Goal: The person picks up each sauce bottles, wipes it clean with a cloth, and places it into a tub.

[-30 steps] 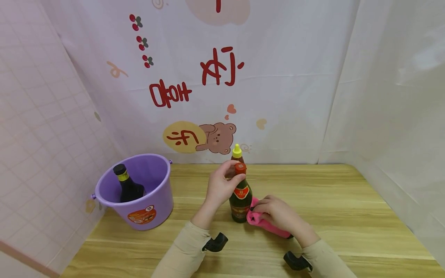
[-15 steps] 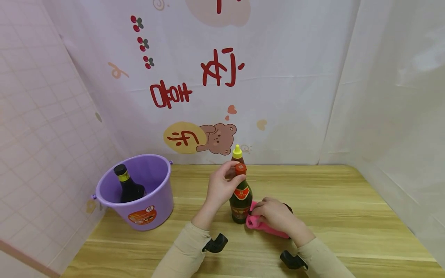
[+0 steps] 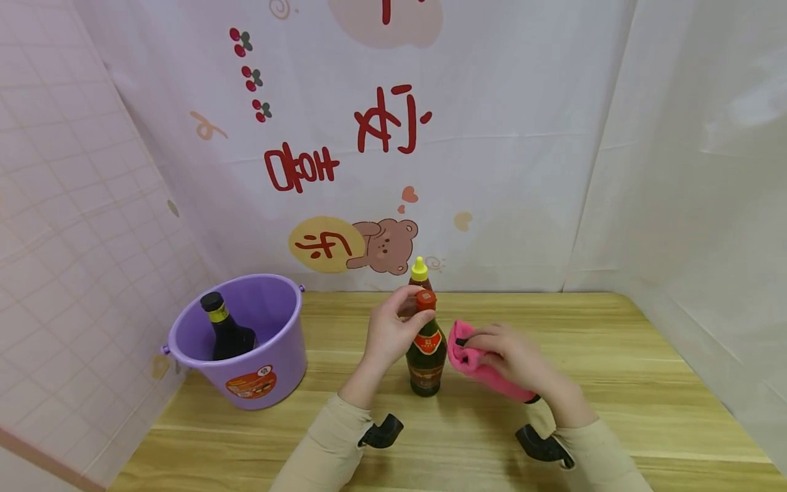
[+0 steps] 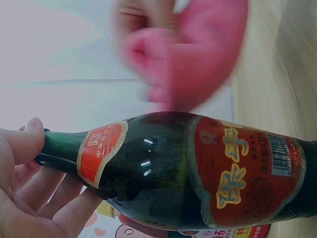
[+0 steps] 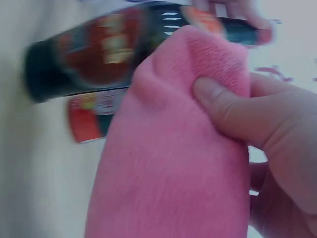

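Note:
A dark green glass sauce bottle (image 3: 425, 359) with a red cap and red labels stands upright on the table. My left hand (image 3: 393, 328) grips it at the neck, just under the cap; the left wrist view shows thumb and fingers round the green neck of the bottle (image 4: 158, 163). In my right hand (image 3: 513, 355) is a folded pink cloth (image 3: 492, 379), pinched near one end and held to the right of the bottle. The right wrist view shows the thumb pressed on the cloth (image 5: 173, 144). Behind the green bottle stands a second bottle with a yellow nozzle cap (image 3: 419, 270), mostly hidden.
A purple bucket (image 3: 295, 348) stands at the left of the wooden table (image 3: 615, 383). Inside it leans a dark bottle (image 3: 230, 335) with a black cap and yellow neck band. A printed white curtain (image 3: 504, 171) hangs behind the table's back edge.
My right hand has lifted the pink cloth up and to the right, away from the lower side of the green bottle. The left hand and the bottle have stayed in place.

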A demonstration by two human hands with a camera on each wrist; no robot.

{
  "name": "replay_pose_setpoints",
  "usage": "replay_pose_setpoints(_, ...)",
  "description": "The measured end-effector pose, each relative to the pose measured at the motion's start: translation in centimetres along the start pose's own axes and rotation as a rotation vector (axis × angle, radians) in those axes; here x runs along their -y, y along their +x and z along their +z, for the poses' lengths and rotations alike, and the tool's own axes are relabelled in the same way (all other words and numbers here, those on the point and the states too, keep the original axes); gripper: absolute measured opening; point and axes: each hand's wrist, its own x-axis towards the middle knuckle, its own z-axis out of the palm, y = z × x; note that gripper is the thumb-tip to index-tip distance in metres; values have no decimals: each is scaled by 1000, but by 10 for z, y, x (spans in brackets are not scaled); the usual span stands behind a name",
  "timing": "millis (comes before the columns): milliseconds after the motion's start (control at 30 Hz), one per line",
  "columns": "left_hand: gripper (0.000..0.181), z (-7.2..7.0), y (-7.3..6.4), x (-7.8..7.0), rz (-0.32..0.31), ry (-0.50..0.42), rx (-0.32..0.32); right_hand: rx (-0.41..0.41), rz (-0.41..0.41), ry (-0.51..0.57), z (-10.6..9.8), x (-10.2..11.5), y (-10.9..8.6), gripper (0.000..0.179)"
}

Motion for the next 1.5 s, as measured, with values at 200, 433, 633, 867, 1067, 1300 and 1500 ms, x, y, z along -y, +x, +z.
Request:
replay_pose_setpoints(200,29,0,0,0,-12,6,1,-181,-98,38,-27,8,27,26)
replay_pose_setpoints(433,28,1,0,1,-21,22,1,-209,-119,37,-31,18,50,27)
replay_pose_setpoints(633,28,1,-2,2,-25,14,0,-189,-97,66,-22,16,51,41)
replay_pose_setpoints(867,31,2,-3,4,-11,15,-4,-119,-29,63,-10,14,41,34)
replay_pose_setpoints(1067,31,2,-3,4,-3,14,-11,-105,-17,45,-2,14,30,34)
replay_pose_setpoints(1300,30,2,-1,2,-2,9,-21,-97,-8,22,9,10,12,16)
replay_pose_setpoints(1500,30,3,-1,1,-3,17,-23,-92,-1,20,17,8,-1,30)
